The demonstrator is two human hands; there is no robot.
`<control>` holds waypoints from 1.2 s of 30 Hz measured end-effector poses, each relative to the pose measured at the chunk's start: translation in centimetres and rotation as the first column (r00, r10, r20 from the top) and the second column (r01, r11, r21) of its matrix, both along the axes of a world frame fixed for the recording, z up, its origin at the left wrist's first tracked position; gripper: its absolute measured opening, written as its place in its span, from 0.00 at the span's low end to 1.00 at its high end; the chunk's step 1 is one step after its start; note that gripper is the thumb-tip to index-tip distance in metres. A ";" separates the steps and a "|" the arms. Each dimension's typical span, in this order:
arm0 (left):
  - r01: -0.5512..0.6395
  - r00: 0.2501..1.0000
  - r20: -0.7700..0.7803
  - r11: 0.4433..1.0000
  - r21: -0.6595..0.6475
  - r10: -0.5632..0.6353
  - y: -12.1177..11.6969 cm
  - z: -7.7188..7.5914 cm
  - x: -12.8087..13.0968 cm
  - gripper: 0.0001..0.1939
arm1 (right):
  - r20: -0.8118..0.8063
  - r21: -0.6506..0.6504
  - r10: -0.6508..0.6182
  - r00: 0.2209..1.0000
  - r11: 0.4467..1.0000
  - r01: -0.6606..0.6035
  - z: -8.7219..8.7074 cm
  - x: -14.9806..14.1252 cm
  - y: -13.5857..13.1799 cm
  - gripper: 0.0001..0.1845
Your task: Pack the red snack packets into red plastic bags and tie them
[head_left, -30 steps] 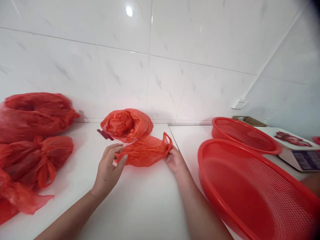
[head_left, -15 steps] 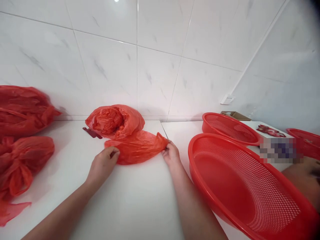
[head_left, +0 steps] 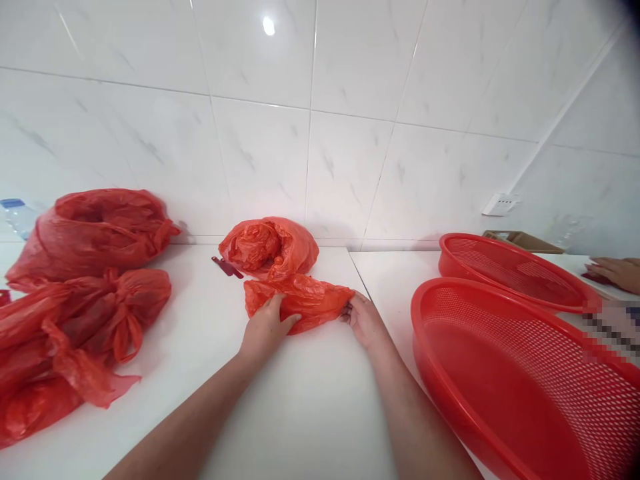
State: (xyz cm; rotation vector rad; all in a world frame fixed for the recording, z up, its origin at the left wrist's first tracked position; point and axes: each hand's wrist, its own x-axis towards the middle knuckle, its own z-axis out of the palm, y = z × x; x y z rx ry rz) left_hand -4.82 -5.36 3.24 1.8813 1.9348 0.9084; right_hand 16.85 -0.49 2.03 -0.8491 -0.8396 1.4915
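Our left hand (head_left: 266, 328) presses the near side of a flat red plastic bag (head_left: 313, 300) on the white table (head_left: 290, 407), and our right hand (head_left: 364, 320) grips its right end. Just beyond lies an open red bag of crumpled plastic (head_left: 270, 248); red mesh baskets (head_left: 505, 387) sit to the right.

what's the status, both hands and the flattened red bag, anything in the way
Left hand on flattened red bag, thumb spread. Right hand gripping bag's right end. Bunched red bag close behind, not blocking hands.
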 end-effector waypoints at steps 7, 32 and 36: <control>0.009 0.998 0.058 0.994 0.111 -0.015 -0.2 -0.2 -1.7 0.09 | 0.083 -0.015 -0.260 0.962 0.965 0.262 -0.2 0.4 0.7 0.10; 0.313 0.312 0.928 0.944 0.101 -0.203 -2.0 1.7 0.7 0.11 | 0.813 0.506 -0.479 0.330 0.863 0.006 1.3 -3.7 -5.4 0.16; 0.312 0.051 0.994 0.947 0.080 -0.100 -1.9 2.0 0.0 0.08 | 0.861 0.262 -0.270 0.431 0.962 0.079 0.9 -2.5 -4.5 0.11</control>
